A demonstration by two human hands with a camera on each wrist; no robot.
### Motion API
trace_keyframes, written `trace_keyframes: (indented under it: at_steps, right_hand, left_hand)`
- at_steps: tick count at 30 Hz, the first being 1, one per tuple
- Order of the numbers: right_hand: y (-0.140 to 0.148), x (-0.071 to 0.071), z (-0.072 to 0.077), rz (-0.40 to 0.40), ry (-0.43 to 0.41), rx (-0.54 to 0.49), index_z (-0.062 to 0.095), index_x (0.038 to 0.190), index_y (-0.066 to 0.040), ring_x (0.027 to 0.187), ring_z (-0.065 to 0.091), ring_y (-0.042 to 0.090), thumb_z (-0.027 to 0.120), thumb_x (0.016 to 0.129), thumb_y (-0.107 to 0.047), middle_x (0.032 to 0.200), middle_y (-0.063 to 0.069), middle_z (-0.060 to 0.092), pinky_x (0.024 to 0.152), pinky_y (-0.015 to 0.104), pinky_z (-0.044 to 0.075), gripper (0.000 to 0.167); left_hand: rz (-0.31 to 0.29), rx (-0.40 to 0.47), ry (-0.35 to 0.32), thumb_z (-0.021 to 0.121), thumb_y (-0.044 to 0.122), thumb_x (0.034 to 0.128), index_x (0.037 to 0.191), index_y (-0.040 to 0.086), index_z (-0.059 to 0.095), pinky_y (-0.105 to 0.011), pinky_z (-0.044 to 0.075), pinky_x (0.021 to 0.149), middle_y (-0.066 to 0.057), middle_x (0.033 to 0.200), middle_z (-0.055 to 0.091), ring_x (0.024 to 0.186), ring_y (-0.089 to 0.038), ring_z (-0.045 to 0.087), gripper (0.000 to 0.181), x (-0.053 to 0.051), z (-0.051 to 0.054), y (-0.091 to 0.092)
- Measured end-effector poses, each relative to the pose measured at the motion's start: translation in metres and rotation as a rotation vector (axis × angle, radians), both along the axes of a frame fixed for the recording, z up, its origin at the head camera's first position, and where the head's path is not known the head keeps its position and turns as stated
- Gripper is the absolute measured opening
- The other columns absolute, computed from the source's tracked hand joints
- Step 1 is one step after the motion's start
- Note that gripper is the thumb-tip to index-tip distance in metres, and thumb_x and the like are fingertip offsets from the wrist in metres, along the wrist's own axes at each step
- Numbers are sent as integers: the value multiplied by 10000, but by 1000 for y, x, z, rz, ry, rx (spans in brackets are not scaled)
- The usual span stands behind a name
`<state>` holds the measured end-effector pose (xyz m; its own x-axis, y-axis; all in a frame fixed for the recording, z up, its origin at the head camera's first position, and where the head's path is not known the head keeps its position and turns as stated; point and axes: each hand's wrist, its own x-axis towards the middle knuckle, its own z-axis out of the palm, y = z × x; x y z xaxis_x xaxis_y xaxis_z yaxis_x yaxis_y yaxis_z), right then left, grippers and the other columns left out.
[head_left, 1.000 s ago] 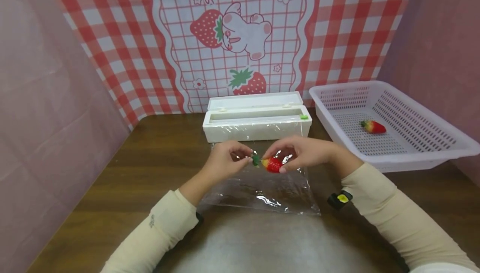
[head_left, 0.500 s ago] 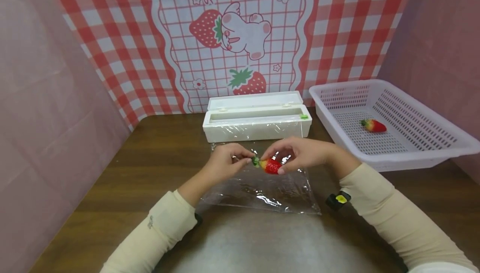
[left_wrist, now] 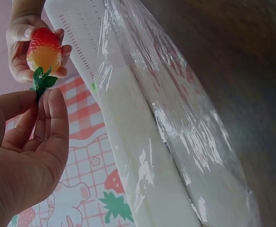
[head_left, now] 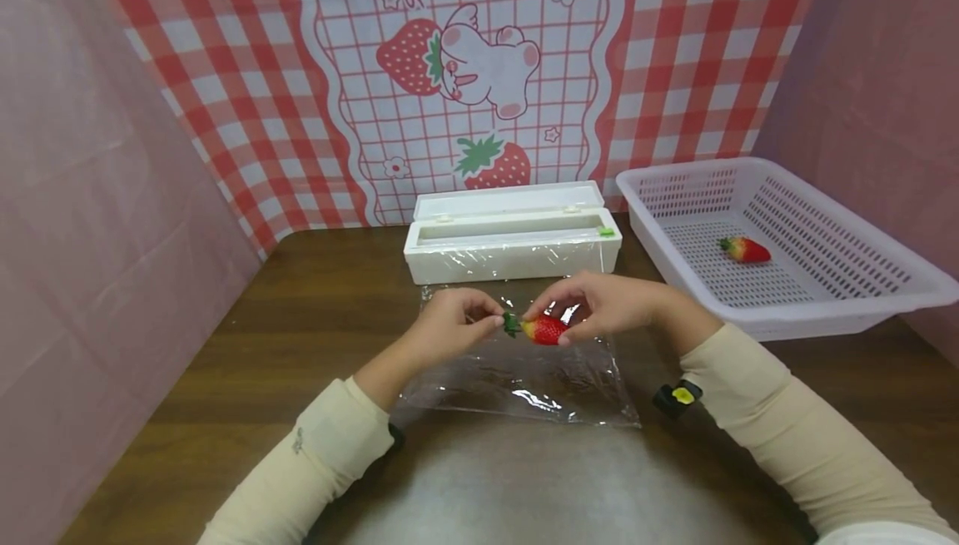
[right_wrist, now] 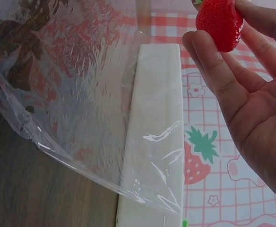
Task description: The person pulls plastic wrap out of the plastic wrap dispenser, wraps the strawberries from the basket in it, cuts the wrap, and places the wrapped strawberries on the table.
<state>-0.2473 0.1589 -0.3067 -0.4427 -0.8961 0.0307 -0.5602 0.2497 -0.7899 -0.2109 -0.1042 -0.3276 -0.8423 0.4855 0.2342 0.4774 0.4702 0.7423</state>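
A red strawberry (head_left: 545, 329) with a yellowish top is held above a sheet of clear film (head_left: 524, 387). The right hand (head_left: 607, 305) grips its red body between thumb and fingers. Between thumb and forefinger the left hand (head_left: 452, 322) pinches the green leaves (head_left: 511, 324). In the left wrist view the leaves (left_wrist: 43, 81) are at the left fingertips, beside the yellow end of the strawberry (left_wrist: 44, 51). The right wrist view shows the strawberry (right_wrist: 219, 23) between the right hand's (right_wrist: 256, 90) fingers. The film runs from a white box (head_left: 513, 260) with its lid raised.
At the right stands a white perforated basket (head_left: 749, 316) with another strawberry (head_left: 745, 250) lying in it. Behind the box hangs a red and white checked cloth (head_left: 674, 54) with printed strawberries. Pink cloth (head_left: 112, 195) hangs on both sides of the wooden table (head_left: 225, 395).
Both hands keep their hold on the strawberry and its leaves. The strawberry has shifted and tilted only very slightly.
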Motion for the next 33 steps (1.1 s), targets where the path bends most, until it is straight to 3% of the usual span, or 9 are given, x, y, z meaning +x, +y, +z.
trace_keyframes:
  at_steps: [10, 15, 27, 33]
  right_hand:
    - [-1, 0, -1, 38, -11, -25, 618, 1260, -47, 1026, 635, 254, 690, 854, 16, 1149, 79, 654, 840, 372, 560, 417]
    - [-1, 1, -1, 38, 4, -24, 620, 1258, -49, 1021, 630, 255, 690, 847, 27, 1157, 70, 655, 836, 375, 562, 424]
    - [0, 0, -3, 25, 9, -36, 604, 1269, -41, 1035, 630, 267, 691, 866, -12, 1158, 78, 652, 855, 354, 554, 414]
    - [1, 1, -3, 22, 22, -59, 595, 1277, -45, 1033, 637, 261, 691, 873, -31, 1154, 84, 650, 849, 357, 556, 416]
  left_hand:
    - [-3, 41, -67, 654, 62, 922, 935, -4, 706, -263, 556, 605, -164, 876, 689, 680, -112, 620, 85, -1, -2, 0]
    - [-12, 63, -106, 647, 66, 931, 947, -5, 695, -361, 580, 656, -146, 882, 681, 702, -149, 632, 87, 1, -1, 1]
    - [-55, 125, -151, 631, 36, 934, 962, -22, 680, -528, 563, 702, -105, 872, 669, 790, -412, 632, 81, 0, -3, 1]
    - [-40, 142, -160, 625, 35, 937, 972, -41, 675, -533, 564, 711, -173, 879, 659, 749, -319, 639, 97, 0, -3, 0]
